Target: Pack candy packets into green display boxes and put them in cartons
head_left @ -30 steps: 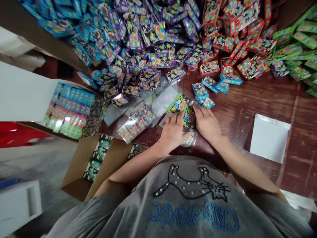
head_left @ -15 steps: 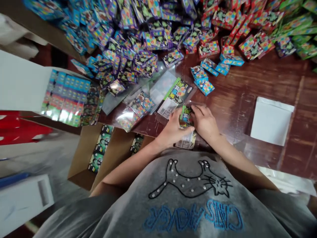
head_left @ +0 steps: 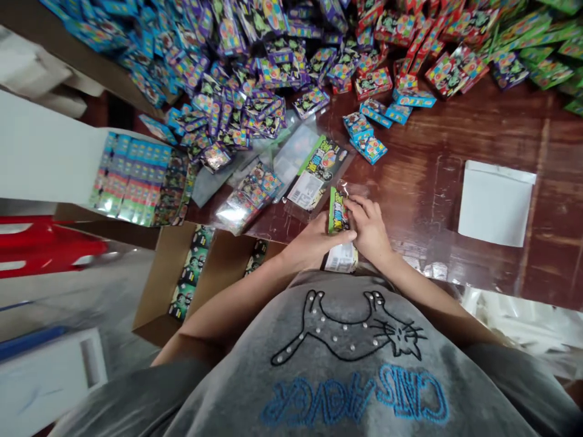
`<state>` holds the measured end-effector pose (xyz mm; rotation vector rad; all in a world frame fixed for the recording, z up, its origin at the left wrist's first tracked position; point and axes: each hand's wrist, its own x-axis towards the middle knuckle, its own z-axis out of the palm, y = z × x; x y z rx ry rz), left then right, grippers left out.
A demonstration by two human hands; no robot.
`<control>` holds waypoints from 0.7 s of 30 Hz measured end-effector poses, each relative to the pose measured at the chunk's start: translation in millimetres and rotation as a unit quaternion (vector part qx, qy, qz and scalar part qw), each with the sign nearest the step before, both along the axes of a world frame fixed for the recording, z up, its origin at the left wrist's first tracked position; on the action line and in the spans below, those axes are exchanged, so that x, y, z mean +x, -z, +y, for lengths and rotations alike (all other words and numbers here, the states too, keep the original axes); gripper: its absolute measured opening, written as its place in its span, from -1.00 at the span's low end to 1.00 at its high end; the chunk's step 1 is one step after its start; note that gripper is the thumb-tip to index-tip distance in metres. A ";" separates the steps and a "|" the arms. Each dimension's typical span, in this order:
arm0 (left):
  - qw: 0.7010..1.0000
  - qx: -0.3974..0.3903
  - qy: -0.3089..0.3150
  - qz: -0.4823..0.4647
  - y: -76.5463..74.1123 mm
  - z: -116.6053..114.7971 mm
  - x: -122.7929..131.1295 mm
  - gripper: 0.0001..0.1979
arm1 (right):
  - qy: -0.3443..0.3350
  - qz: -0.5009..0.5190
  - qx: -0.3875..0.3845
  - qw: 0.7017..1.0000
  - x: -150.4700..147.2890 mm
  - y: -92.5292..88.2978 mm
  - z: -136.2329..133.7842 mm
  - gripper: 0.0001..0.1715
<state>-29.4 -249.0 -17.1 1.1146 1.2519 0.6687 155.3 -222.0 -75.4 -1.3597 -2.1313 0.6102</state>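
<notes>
Close to my body, a printed plastic packet (head_left: pixel 337 212) with a green strip, a black panel and a white label is between my hands. My left hand (head_left: pixel 314 243) grips it from the left, thumb across its front. The fingers of my right hand (head_left: pixel 370 227) are bent against its right side; part of the packet is hidden beneath them. Just beyond lies a similar flat packet (head_left: pixel 314 173) in clear plastic. To its left is a clear bag (head_left: pixel 250 195) with small colourful boxes in it.
Heaps of small blue boxes (head_left: pixel 146 48), purple boxes (head_left: pixel 268 109), red boxes (head_left: pixel 396 27) and green boxes (head_left: pixel 546 45) cover the table's far side. A carton with rows of boxes (head_left: pixel 132 176) is at left, an open carton (head_left: pixel 159 273) below. A white box (head_left: pixel 496 203) lies right.
The packet stands more upright in my hands, with more of its green strip showing. My right hand has shifted slightly down. The whole view has shifted a little.
</notes>
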 end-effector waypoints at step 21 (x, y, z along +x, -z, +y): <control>0.994 -0.033 0.093 -0.058 -24.7 58.2 -4.4 -0.57 | -0.233 0.007 -0.078 0.969 76.8 -109.8 71.4 -0.63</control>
